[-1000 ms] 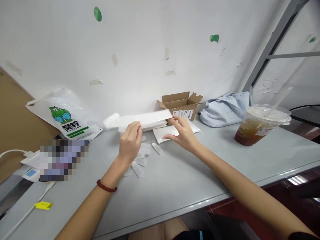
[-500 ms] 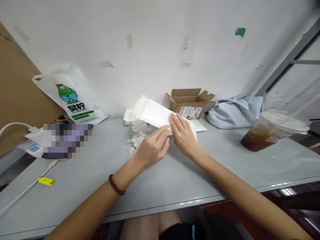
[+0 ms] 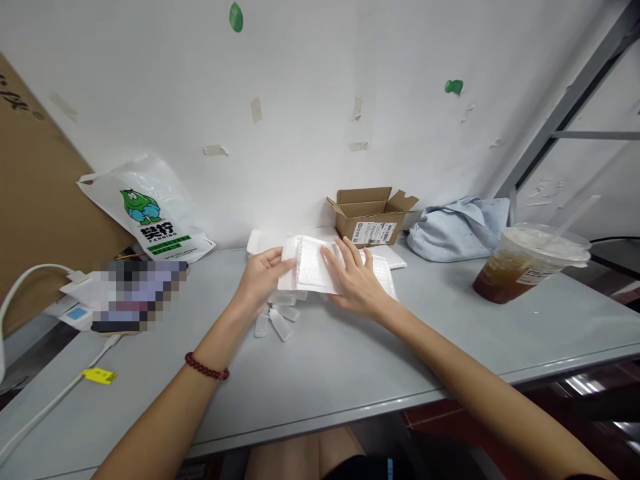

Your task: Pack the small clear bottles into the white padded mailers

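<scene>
A white bubble mailer (image 3: pixel 311 265) lies across the middle of the desk, bubble texture showing. At its left end my left hand (image 3: pixel 259 279) is closed, thumb and fingers pinching the edge. My right hand (image 3: pixel 361 283) rests on the mailer's right part with fingers spread. Several small translucent white tag-like pieces (image 3: pixel 280 325) lie just below the mailer, partly hidden under it. Behind and to the right, more flat white packets (image 3: pixel 395 256) show at the edges.
An open cardboard box (image 3: pixel 373 217) stands against the wall, beside a light blue cloth bag (image 3: pixel 457 230). A plastic cup with a straw (image 3: pixel 520 267) is at the right. On the left are a white plastic bag (image 3: pixel 155 213), a blurred phone (image 3: pixel 145 293) and a white cable (image 3: pixel 60 393).
My left hand has moved left and now pinches the mailer's left end. The mailer's bubbled surface now shows instead of the smooth white one. My right hand's fingers have spread.
</scene>
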Available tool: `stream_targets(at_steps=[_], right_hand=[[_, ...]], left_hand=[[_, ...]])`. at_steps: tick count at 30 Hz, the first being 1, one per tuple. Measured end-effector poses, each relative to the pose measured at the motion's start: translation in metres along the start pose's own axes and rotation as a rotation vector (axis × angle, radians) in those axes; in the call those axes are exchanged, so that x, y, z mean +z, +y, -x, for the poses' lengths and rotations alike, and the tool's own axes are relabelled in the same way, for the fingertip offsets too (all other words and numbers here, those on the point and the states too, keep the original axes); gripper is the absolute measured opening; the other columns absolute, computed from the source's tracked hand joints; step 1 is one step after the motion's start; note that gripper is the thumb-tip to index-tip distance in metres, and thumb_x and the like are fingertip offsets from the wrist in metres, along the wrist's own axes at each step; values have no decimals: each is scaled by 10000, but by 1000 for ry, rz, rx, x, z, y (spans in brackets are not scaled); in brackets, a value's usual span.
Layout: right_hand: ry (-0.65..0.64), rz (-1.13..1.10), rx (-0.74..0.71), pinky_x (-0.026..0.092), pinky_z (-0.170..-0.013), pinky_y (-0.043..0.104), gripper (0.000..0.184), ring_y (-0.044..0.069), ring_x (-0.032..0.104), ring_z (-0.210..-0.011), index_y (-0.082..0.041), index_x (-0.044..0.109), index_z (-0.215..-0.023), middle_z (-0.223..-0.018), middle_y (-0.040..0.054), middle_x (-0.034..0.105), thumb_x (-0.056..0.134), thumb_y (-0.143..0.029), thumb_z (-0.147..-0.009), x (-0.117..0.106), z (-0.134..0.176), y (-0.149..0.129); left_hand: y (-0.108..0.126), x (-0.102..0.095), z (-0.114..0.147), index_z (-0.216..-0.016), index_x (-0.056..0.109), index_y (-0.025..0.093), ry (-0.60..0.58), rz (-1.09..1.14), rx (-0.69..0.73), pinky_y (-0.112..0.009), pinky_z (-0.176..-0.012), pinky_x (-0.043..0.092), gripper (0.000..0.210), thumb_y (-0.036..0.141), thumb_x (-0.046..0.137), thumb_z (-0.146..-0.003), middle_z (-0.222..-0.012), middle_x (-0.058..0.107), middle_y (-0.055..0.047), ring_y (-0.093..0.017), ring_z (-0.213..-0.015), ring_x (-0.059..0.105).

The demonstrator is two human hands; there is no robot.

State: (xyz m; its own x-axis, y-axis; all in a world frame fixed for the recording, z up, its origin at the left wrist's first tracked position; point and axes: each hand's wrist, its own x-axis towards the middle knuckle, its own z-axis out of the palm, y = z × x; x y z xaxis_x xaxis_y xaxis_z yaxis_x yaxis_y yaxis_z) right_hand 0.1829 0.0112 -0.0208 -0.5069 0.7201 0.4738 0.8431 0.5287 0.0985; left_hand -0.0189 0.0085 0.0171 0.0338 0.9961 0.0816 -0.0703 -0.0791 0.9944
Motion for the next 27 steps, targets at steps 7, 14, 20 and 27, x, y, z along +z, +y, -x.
stream_targets(at_steps=[7,14,20,27], right_hand=[[45,-256,-4,206,-1007,577,930,347,314,-1263,-169,201,-1404,-1333,210,368,646,-410,-624,-13,-2,4],[93,-279,-7,249,-976,472,569,275,440,-1151,-205,422,-1254,-1211,132,480,588,-245,-711,-20,-6,33],[78,-261,176,336,-891,430,515,291,466,-1100,-201,480,-1228,-1172,121,519,579,-213,-723,-18,-4,71],[24,-337,211,378,-851,385,429,273,508,-1054,-211,542,-1156,-1090,89,571,587,-211,-730,-13,-4,77]], left_hand=[[-4,21,13,-1005,670,134,-194,-184,76,-327,-702,539,403,403,694,-706,-879,731,-77,-229,-802,678],[-4,14,-5,-930,689,145,8,-308,147,-302,-707,531,313,399,590,-777,-837,720,-53,-181,-764,656],[13,19,-6,-867,669,189,-251,-1058,417,-324,-734,510,194,201,486,-804,-918,702,-47,-193,-818,637],[-5,56,10,-769,611,107,-831,-1754,782,-290,-550,445,273,-90,430,-715,-785,632,-105,-231,-786,601]])
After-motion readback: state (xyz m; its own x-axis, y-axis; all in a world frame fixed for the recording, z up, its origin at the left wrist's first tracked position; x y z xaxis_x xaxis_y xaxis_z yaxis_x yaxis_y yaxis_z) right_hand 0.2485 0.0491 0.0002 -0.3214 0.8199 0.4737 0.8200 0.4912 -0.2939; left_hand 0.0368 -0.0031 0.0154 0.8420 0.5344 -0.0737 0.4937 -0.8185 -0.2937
